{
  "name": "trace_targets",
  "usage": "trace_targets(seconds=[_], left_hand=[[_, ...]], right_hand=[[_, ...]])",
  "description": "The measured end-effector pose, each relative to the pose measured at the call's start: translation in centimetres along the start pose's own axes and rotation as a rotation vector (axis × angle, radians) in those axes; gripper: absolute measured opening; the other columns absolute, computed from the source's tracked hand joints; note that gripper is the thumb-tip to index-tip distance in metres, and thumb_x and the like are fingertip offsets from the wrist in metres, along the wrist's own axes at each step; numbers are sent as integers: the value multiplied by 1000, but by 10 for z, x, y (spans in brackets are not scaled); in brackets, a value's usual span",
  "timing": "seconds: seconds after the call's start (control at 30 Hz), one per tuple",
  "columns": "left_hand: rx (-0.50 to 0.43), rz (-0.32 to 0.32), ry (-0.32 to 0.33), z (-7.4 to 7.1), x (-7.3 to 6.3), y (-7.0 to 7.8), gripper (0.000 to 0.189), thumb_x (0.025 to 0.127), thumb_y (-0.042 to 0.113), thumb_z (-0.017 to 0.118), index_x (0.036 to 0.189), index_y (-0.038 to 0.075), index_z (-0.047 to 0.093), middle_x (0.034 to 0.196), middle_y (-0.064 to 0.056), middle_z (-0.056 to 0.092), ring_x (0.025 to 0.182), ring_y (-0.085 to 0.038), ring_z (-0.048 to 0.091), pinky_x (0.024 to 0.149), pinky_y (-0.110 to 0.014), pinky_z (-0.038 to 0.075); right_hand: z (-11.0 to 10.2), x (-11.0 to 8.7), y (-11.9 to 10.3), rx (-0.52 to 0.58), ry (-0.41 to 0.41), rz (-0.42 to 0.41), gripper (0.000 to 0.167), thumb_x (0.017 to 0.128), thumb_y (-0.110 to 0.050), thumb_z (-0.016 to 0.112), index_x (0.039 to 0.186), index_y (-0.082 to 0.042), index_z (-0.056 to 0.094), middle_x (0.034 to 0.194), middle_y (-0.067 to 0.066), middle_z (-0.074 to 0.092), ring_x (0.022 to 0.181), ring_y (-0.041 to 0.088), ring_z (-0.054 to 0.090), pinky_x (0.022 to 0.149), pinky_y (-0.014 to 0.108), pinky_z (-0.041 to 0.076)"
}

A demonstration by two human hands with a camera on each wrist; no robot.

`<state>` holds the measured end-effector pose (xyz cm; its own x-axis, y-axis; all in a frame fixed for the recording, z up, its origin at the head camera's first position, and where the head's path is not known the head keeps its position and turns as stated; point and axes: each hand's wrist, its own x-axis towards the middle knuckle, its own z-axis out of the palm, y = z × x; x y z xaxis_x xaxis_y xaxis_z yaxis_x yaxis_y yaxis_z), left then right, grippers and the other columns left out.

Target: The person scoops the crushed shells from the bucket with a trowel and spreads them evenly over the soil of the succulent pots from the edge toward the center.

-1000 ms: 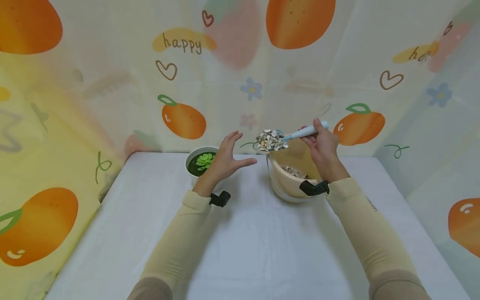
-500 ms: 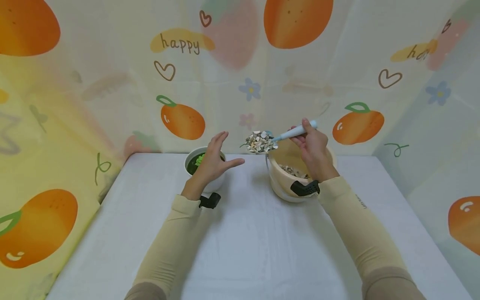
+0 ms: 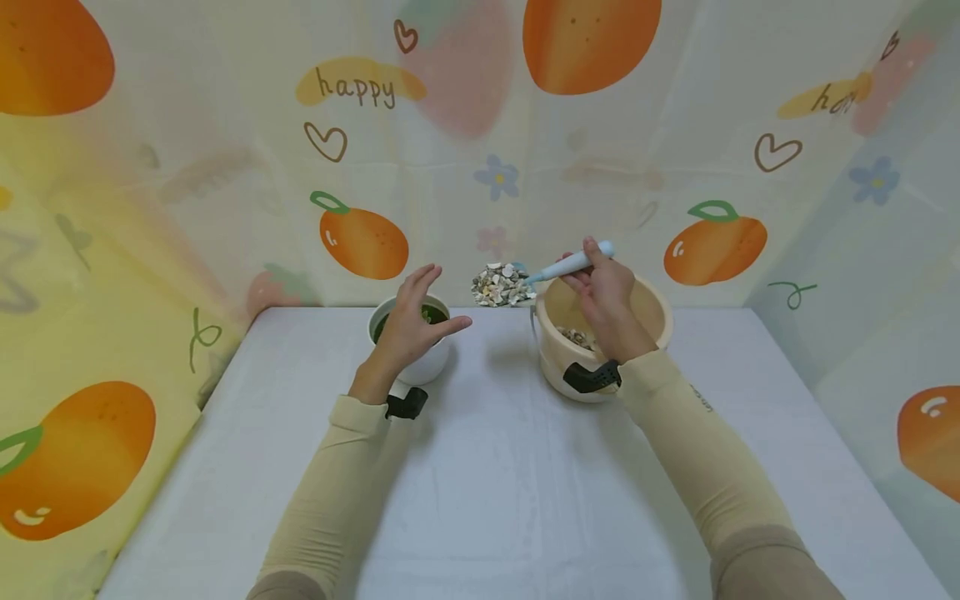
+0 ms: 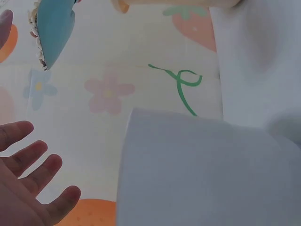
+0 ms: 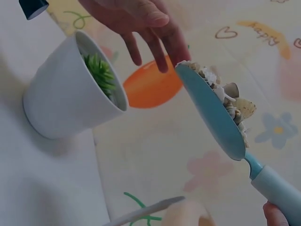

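My right hand (image 3: 609, 302) grips the pale handle (image 3: 564, 267) of a small blue trowel (image 5: 211, 113). Broken shells and pebbles (image 3: 501, 286) are heaped on its blade, which hangs in the air left of the cream bucket (image 3: 557, 367). Open, with fingers and thumb spread, my left hand (image 3: 408, 332) hovers over the white flowerpot (image 3: 429, 367) and holds nothing. It partly hides the pot in the head view. The right wrist view shows a green succulent (image 5: 99, 75) inside the pot and the trowel tip close to my left fingers (image 5: 176, 44).
More shell pieces (image 3: 576, 337) lie inside the bucket, whose metal handle hangs at its left side. Pot and bucket stand on a white-covered table (image 3: 510, 483). A fruit-printed cloth (image 3: 465, 192) hangs close behind them.
Both hands have moved left. The loaded trowel has travelled from above the bucket's left rim toward the pot, and my left hand now covers more of the pot.
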<state>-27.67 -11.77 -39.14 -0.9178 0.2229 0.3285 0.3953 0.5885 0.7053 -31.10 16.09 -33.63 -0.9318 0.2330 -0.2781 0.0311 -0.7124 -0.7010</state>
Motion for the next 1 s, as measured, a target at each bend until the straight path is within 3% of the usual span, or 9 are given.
trace_targets(seconds=[0.13, 0.4, 0.73, 1.0], left_hand=[[-26, -14, -13, -5, -1, -3, 93, 79, 44, 79, 152, 10, 33, 159, -11, 24, 147, -34, 23, 115, -59, 27], [12, -43, 7, -15, -7, -16, 93, 78, 46, 79, 151, 11, 35, 159, -12, 26, 147, -35, 23, 114, -61, 27], [43, -84, 7, -22, -14, -30, 92, 78, 43, 80, 151, 10, 34, 159, -15, 26, 146, -39, 25, 115, -62, 25], [30, -81, 25, -25, -18, -44, 94, 77, 41, 81, 152, 10, 33, 159, -14, 25, 146, -38, 24, 115, -62, 24]], right_hand=[[3, -2, 6, -17, -1, 0, 18, 95, -16, 61, 107, -3, 59, 96, 18, 63, 82, 26, 69, 93, 44, 52], [12, -5, 20, -45, 9, -8, 20, 94, -18, 62, 109, -3, 61, 101, 19, 63, 85, 26, 69, 91, 42, 53], [16, -7, 34, -78, -17, -23, 16, 95, -19, 61, 97, -4, 58, 87, 14, 65, 81, 23, 68, 98, 44, 51], [26, -10, 44, -98, -35, -25, 25, 96, -19, 59, 112, 0, 58, 95, 15, 61, 89, 25, 66, 95, 44, 53]])
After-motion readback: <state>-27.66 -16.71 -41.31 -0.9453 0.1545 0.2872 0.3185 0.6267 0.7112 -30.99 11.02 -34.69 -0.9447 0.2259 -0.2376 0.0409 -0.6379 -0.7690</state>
